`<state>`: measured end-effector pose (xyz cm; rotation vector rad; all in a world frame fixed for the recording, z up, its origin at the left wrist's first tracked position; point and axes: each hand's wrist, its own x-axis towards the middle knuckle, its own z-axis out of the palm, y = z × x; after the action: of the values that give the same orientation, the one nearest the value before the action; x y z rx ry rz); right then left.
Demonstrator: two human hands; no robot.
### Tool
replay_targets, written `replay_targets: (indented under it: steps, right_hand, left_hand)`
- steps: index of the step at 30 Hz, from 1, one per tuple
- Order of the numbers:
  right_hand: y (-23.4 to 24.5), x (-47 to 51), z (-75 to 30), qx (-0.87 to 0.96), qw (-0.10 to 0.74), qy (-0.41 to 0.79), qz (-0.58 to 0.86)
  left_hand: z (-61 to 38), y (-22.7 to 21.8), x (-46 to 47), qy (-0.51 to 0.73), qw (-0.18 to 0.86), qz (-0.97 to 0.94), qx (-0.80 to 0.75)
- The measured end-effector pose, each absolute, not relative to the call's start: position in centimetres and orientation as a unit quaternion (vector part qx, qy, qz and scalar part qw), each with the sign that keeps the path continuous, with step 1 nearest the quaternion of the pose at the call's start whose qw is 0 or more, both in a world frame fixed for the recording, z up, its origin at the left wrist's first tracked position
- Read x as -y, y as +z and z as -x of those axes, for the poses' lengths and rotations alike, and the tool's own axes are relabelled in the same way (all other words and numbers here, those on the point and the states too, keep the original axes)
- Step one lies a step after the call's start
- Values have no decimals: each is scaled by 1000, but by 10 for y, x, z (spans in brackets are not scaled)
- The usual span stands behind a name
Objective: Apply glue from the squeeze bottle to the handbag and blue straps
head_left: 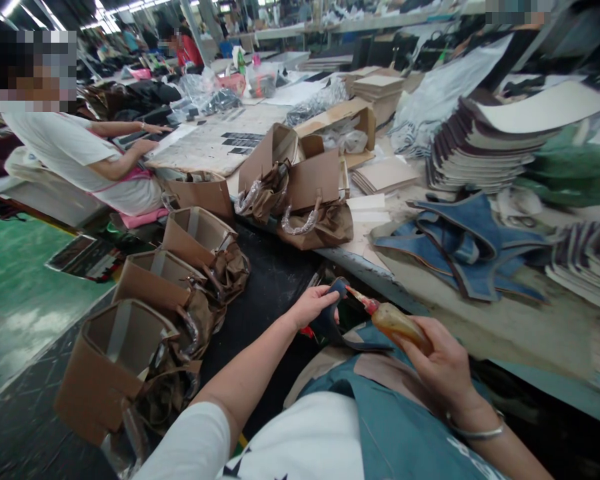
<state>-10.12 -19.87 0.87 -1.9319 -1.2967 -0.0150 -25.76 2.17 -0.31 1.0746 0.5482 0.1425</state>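
My left hand [313,305] is closed on a dark blue strip-shaped piece [336,319] held in front of my lap. My right hand [437,357] grips an amber glue squeeze bottle [395,323] whose red nozzle tip touches the top of the blue piece. Both hands hover over my teal apron [380,420], just below the workbench edge.
Several brown bags in cardboard sleeves [180,280] lie on a black belt [275,280] to my left. Blue cut pieces [460,240] and stacks of board [485,150] sit on the bench to the right. A co-worker in a white shirt [75,157] sits at far left.
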Motion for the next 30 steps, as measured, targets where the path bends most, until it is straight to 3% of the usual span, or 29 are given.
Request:
replay_targets:
  steps: [30]
  right_hand:
    - [11,194,105,511,409,-3,756]
  left_hand:
    - [251,-16,-26,30,813,-516,-267]
